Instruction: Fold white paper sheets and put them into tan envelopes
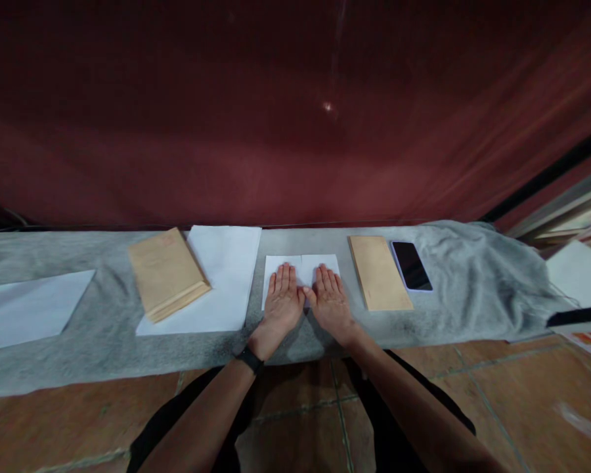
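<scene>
A white sheet of paper (320, 258) with a line down its middle lies on the grey cloth in front of me. My left hand (283, 303) rests flat on its left half, fingers stretched out and pointing away from me. On the right half, my right hand (329, 303) lies just as flat. The two thumbs meet near the middle line. Both palms hide much of the paper's lower part. Just to the right is a brown envelope (380, 272), and a phone (412, 266) with a dark screen lies beyond it.
To the left, a stack of brown envelopes (165, 269) overlaps a pile of white paper (231, 276). Another white sheet (34, 305) lies at far left. The grey cloth (113, 341) covers a narrow bench against a dark red surface (276, 164). Tiled floor (295, 427) shows below.
</scene>
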`<action>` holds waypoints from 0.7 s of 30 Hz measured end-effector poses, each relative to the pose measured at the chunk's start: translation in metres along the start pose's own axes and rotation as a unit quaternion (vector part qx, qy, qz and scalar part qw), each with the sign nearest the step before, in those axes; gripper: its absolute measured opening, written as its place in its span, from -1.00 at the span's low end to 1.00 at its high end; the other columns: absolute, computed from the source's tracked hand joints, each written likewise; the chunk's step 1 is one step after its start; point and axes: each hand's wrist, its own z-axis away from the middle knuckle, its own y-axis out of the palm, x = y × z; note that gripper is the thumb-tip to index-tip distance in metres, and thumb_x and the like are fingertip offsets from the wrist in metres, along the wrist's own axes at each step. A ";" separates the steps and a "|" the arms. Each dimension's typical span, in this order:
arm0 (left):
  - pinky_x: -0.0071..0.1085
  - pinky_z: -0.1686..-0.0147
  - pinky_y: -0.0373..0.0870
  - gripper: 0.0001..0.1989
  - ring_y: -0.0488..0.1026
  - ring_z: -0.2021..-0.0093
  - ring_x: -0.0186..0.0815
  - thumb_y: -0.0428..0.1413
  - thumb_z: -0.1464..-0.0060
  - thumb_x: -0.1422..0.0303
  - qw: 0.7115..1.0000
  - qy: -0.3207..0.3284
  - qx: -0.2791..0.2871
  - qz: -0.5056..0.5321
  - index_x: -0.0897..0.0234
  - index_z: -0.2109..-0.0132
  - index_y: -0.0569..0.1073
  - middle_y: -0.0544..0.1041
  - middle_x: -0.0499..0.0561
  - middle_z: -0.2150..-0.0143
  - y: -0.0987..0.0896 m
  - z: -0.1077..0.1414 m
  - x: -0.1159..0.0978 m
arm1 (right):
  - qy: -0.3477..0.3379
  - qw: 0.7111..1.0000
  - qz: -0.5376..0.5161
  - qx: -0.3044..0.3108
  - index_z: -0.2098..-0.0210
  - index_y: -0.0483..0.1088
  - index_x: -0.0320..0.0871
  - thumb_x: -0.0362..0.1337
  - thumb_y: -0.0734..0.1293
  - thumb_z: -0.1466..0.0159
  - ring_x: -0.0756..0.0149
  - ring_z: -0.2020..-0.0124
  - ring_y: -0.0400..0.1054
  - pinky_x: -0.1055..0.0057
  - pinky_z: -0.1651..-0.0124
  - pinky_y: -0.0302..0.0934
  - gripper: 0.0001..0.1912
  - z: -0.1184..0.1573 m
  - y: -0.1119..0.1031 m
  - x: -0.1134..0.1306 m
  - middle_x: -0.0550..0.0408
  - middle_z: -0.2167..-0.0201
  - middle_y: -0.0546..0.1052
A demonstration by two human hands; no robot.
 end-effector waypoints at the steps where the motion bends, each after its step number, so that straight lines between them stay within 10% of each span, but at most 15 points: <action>1: -0.03 -0.47 -0.07 -0.39 -0.09 -0.52 -0.01 -0.19 -0.35 0.36 1.000 -0.007 -0.002 0.000 0.66 -0.43 0.08 0.04 0.41 -0.50 0.000 0.001 0.000 | 0.005 1.000 0.004 -0.005 -0.43 0.08 -0.47 0.02 -0.01 -0.53 -0.06 -0.47 0.03 0.00 -0.45 -0.07 -0.27 0.001 0.001 0.000 -0.35 -0.43 0.14; 21: 0.04 -0.44 -0.01 -0.22 -0.06 -0.51 0.10 -0.14 -0.36 0.08 0.993 -0.110 -0.034 0.002 0.72 -0.43 0.04 0.02 0.52 -0.48 0.006 0.011 0.007 | 0.039 0.998 0.028 -0.041 -0.43 0.02 -0.55 0.07 0.02 -0.51 -0.15 -0.46 0.02 -0.09 -0.41 -0.01 -0.18 0.016 0.003 -0.018 -0.49 -0.41 0.14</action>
